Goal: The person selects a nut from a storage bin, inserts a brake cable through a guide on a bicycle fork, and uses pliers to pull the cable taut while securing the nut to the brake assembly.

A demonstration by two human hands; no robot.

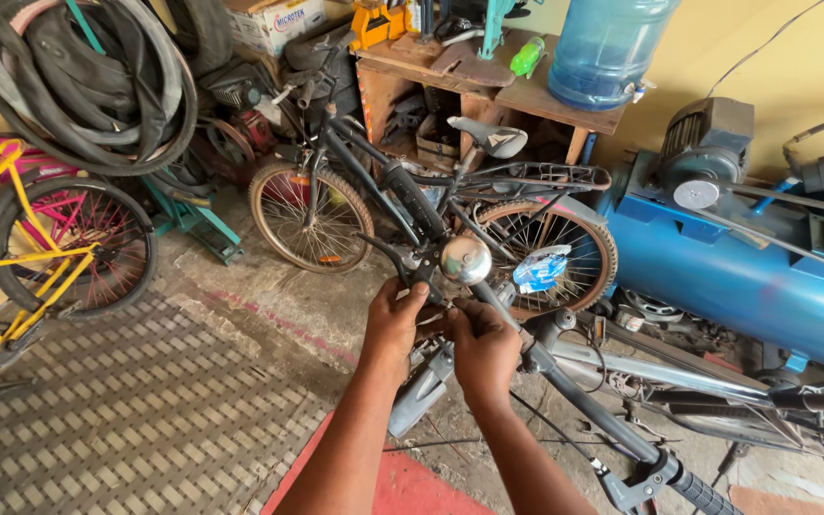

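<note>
Both hands meet on the handlebar point(565, 381) just below the bell point(465, 259). Left hand point(395, 324) fingers wrap the bar; right hand point(484, 348) fingers curl, their grasp hidden. Handlebar's near grip is cut off.

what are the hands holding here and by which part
Both hands grip the bike handlebar near its middle, just below the shiny bell. The left hand wraps it from the left, the right hand from the right; what the fingers pinch is hidden.
</note>
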